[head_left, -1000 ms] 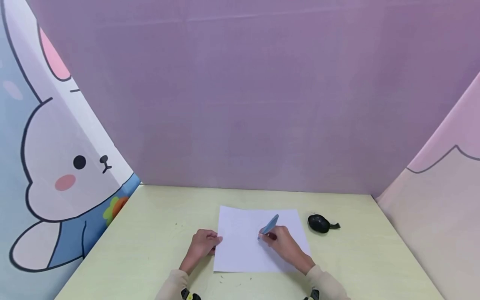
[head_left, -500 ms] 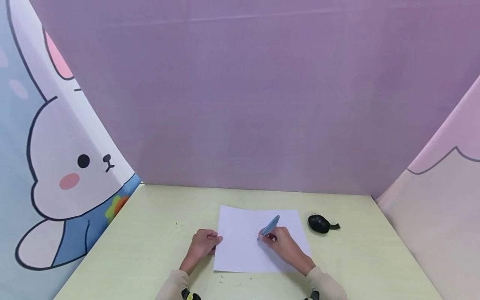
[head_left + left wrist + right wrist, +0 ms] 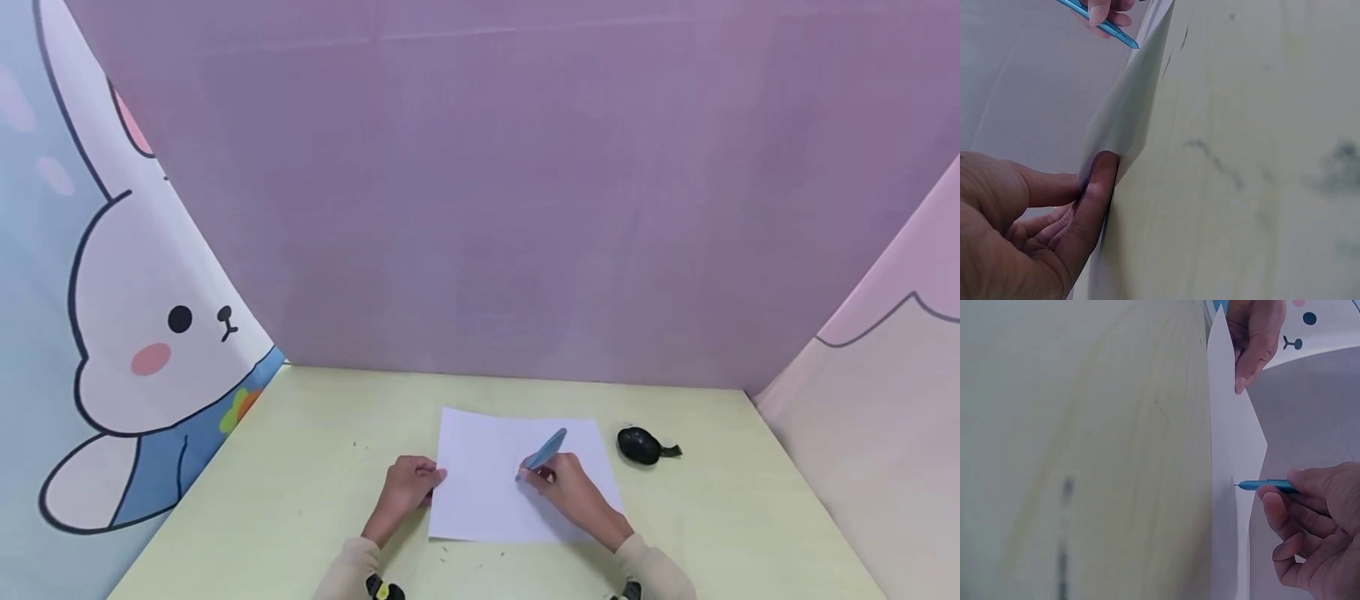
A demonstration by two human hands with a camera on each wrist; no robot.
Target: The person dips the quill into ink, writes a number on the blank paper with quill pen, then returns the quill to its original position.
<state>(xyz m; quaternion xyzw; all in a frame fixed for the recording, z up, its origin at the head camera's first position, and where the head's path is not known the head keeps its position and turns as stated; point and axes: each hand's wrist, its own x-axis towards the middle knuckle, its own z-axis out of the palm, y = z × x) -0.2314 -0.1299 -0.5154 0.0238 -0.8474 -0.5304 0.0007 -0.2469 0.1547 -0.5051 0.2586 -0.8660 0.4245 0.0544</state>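
A white sheet of paper lies on the table. At its left edge my left hand pinches the sheet, thumb on top and a finger beneath; the left wrist view shows the near corner of the paper lifted off the tabletop. My right hand rests over the right part of the sheet and grips a blue pen with a broad upper end. In the right wrist view the tip of the pen meets the paper, beside a faint mark. A faint curved line shows near the tip.
A black, rounded object with a short tail lies on the pale table to the right of the paper. Small dark marks dot the tabletop. A purple panel stands behind, with printed cloths at both sides.
The pen's upper end has leaned slightly to the right, its tip staying near the same spot. The left hand keeps its hold on the paper's edge. The head view has shifted a little.
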